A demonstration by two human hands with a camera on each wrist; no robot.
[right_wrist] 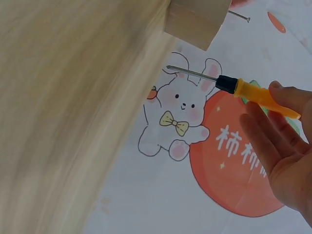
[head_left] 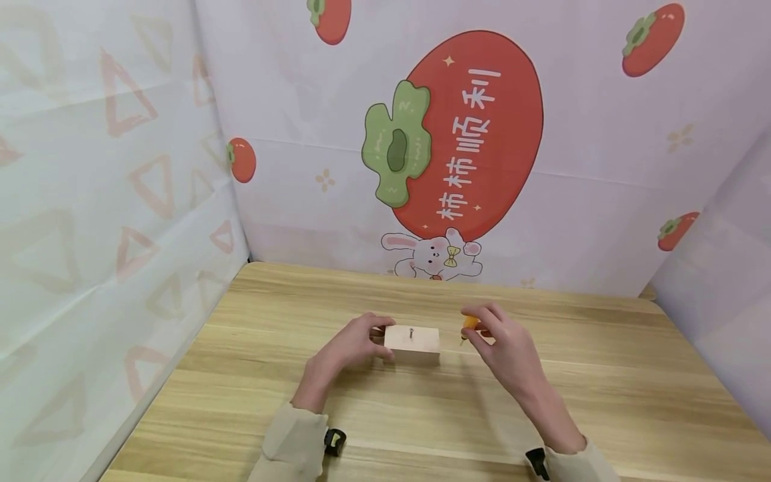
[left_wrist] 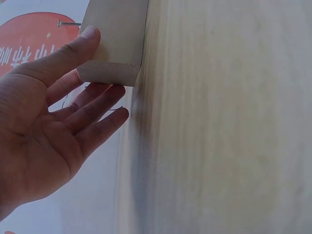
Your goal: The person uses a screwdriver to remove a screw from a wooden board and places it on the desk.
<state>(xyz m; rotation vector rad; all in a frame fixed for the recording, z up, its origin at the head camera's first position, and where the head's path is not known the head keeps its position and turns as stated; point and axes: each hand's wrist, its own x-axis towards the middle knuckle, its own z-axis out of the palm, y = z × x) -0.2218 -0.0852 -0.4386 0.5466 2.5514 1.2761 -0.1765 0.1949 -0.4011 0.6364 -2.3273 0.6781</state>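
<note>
A pale wooden block (head_left: 412, 339) lies on the table with a screw (head_left: 411, 333) standing up out of its top face. My left hand (head_left: 359, 341) grips the block's left end, thumb on the near side and fingers around the far side. In the left wrist view the thumb presses the block's face (left_wrist: 117, 34). To the right of the block, my right hand (head_left: 502, 341) pinches a screwdriver (right_wrist: 251, 92) by its yellow-orange handle. Its thin metal shaft points down toward the table, apart from the screw and the block.
The wood-grain table (head_left: 385, 422) stretches out around both hands. Behind it hangs a white cloth backdrop (head_left: 289, 221) printed with persimmons and a rabbit. Another patterned cloth (head_left: 120, 201) borders the left side.
</note>
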